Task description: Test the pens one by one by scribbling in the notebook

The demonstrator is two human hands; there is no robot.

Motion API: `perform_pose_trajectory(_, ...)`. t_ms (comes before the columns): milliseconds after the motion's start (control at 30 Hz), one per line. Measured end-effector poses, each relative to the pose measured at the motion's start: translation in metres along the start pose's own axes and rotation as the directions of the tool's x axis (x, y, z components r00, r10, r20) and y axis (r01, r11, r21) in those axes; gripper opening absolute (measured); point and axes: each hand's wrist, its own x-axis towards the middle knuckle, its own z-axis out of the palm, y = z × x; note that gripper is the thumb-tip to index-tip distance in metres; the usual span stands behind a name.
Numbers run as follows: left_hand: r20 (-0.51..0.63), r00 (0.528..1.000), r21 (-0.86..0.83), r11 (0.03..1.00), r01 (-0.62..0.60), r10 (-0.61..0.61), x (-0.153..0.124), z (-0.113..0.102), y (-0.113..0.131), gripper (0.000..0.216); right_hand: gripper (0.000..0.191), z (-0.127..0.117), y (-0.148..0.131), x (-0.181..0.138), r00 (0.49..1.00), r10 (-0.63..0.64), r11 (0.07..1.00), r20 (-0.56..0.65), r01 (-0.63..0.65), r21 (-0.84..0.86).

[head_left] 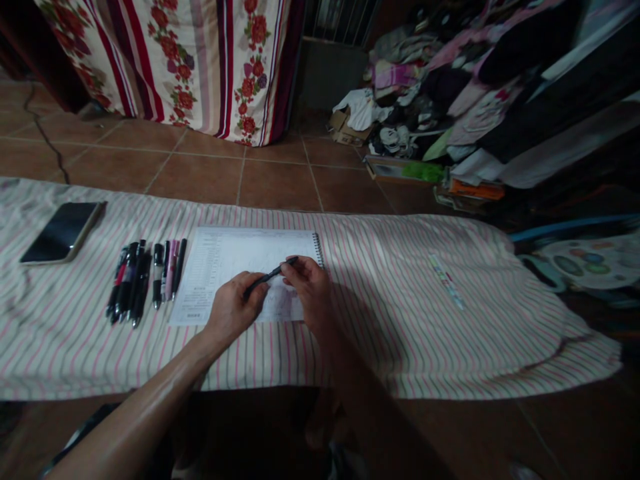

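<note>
Single cam on my head, looking fwd & down: my forearms (165,380) rise from the btm edge, w/ left hand (234,301) and right hand (312,288) abt mid-frame, close in. Striped cloth (395,267) spans nearly full width just below; beyond it the view reaches over tiled floor (277,180) to the floral curtain (205,67) up top, farther off.

We hold a black pen (273,273) in our left hand (234,301) and right hand (313,288); beneath, a spiral-bound pad (255,248) on striped cloth (505,293); leftward, two clusters of pens (131,280), then a phone (63,232); rightward, a pale slim stick (447,281)
</note>
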Motion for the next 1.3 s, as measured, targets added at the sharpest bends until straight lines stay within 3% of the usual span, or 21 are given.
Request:
perform_pose_trajectory(567, 0.013, 1.0, 0.012, 1.0, -0.017, 0.017, 0.0003, -0.0011, 0.0, 0.022, 0.03, 0.003, -0.001, -0.0009, 0.999, 0.029, 0.998, 0.021, -0.031, 0.06)
perform_pose_trajectory(967, 0.002, 1.0, -0.041, 0.999, -0.015, 0.015, -0.0004, 0.0002, -0.0014, 0.021, 0.032, 0.0036, -0.0013, -0.0025, 0.998, -0.042, 0.999, 0.035, 0.042, 0.01)
perform_pose_trajectory(1300, -0.01, 0.999, 0.021, 0.999, -0.045, 0.045, -0.0009, -0.0047, 0.0011, 0.022, 0.024, 0.0011, 0.0004, -0.0024, 0.991, -0.098, 0.989, 0.089, 0.107, -0.106)
